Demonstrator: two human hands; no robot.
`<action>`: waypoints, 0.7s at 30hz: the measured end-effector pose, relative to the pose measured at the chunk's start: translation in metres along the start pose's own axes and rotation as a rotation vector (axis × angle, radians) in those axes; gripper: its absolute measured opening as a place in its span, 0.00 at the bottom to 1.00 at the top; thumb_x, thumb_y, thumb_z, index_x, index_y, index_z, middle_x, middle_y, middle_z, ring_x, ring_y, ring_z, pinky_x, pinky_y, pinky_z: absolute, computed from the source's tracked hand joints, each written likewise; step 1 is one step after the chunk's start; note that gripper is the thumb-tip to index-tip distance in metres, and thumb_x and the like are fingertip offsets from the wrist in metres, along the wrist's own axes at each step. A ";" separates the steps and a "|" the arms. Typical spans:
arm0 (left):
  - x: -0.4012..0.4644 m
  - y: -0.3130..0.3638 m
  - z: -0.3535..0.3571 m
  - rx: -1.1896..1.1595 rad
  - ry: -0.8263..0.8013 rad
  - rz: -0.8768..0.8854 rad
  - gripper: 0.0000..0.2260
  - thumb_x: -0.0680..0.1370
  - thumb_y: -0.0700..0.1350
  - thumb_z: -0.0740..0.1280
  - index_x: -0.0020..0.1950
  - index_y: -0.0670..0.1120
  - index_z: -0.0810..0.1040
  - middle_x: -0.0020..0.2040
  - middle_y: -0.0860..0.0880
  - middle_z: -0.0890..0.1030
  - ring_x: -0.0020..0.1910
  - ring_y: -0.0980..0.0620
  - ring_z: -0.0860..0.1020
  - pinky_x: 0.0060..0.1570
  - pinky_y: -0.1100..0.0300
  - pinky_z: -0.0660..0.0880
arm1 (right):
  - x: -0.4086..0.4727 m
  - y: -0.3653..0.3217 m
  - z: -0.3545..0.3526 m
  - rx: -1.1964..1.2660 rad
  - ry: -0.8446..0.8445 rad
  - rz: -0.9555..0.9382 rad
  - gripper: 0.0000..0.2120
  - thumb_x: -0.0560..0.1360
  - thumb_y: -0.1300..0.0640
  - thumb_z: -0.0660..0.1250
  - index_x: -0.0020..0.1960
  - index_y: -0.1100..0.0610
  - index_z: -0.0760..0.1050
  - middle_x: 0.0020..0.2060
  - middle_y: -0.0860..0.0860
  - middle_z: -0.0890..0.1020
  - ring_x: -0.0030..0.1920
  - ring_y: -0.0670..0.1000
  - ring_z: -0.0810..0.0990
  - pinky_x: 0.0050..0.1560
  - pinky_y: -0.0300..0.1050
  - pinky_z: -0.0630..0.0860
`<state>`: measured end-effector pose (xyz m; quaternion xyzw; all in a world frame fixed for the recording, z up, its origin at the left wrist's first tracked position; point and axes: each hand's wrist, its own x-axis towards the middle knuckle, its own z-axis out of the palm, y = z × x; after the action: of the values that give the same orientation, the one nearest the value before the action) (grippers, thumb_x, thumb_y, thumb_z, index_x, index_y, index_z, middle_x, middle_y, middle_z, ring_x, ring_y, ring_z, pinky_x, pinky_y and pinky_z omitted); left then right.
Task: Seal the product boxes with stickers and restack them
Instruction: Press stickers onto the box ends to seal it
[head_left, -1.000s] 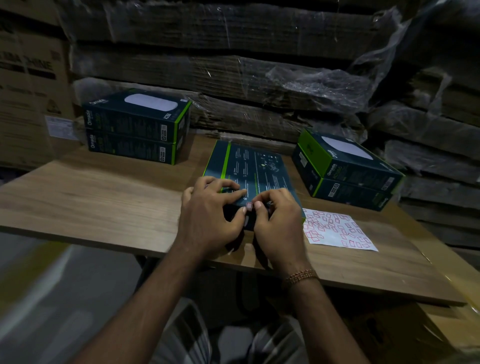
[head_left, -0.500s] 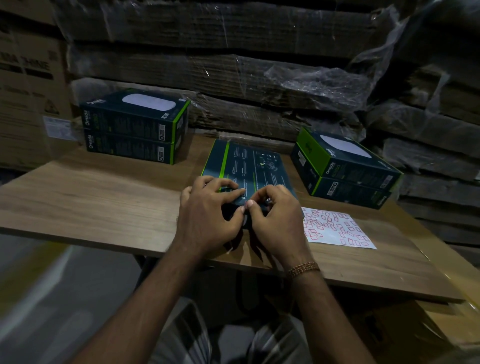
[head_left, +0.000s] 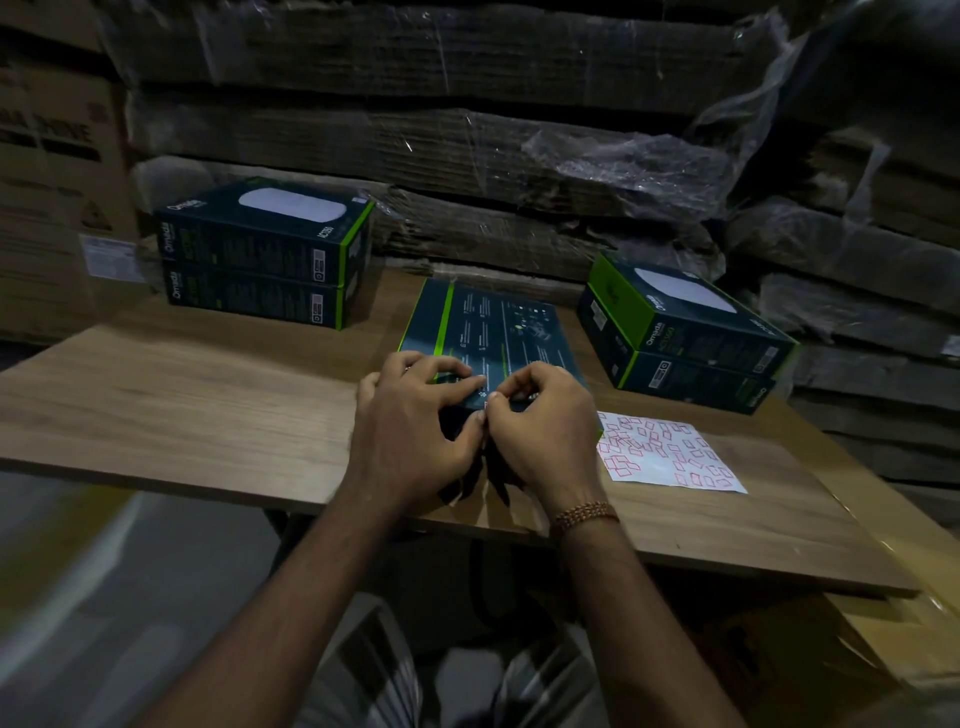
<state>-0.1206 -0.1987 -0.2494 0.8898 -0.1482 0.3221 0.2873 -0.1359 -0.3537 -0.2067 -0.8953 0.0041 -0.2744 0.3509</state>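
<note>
A dark product box (head_left: 488, 327) with green stripes lies flat, printed back up, in the middle of the wooden table (head_left: 182, 395). My left hand (head_left: 410, 421) grips its near edge, fingers curled over the top and thumb on the front face. My right hand (head_left: 545, 421) pinches the same edge right beside it, the two thumb tips almost touching. A small pale spot shows between the thumbs; whether it is a sticker I cannot tell. The sticker sheet (head_left: 670, 457), white with red-outlined stickers, lies just right of my right hand.
A stack of two boxes (head_left: 260, 260) stands at the back left of the table, and another stack of two (head_left: 680, 338) at the back right. Plastic-wrapped cardboard bundles (head_left: 467, 145) form a wall behind. A cardboard carton (head_left: 909, 634) sits low at the right.
Both hands stay at the box's near edge. The right fingers have curled in a little and the thumb tips have come closer. The box has not moved.
</note>
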 end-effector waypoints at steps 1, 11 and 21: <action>0.000 0.000 0.000 -0.001 0.002 -0.001 0.22 0.77 0.62 0.67 0.69 0.60 0.83 0.66 0.61 0.79 0.70 0.51 0.70 0.65 0.42 0.70 | 0.001 0.001 0.000 0.011 -0.001 0.000 0.04 0.75 0.53 0.75 0.45 0.49 0.80 0.45 0.45 0.81 0.47 0.45 0.79 0.40 0.37 0.71; 0.000 -0.001 0.001 -0.006 -0.002 -0.003 0.23 0.77 0.62 0.66 0.71 0.61 0.81 0.67 0.61 0.78 0.70 0.52 0.69 0.66 0.41 0.69 | -0.025 0.035 0.003 0.034 0.059 -0.438 0.11 0.79 0.68 0.67 0.56 0.57 0.82 0.52 0.50 0.77 0.53 0.52 0.77 0.52 0.45 0.77; 0.000 -0.001 0.002 -0.003 0.007 -0.005 0.22 0.77 0.62 0.66 0.70 0.61 0.82 0.66 0.61 0.78 0.69 0.52 0.70 0.64 0.43 0.69 | -0.023 0.033 0.003 -0.068 0.011 -0.470 0.09 0.81 0.60 0.67 0.60 0.58 0.81 0.53 0.51 0.75 0.55 0.51 0.75 0.54 0.43 0.74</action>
<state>-0.1195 -0.1989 -0.2512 0.8885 -0.1456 0.3244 0.2901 -0.1483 -0.3726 -0.2407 -0.8815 -0.1933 -0.3531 0.2467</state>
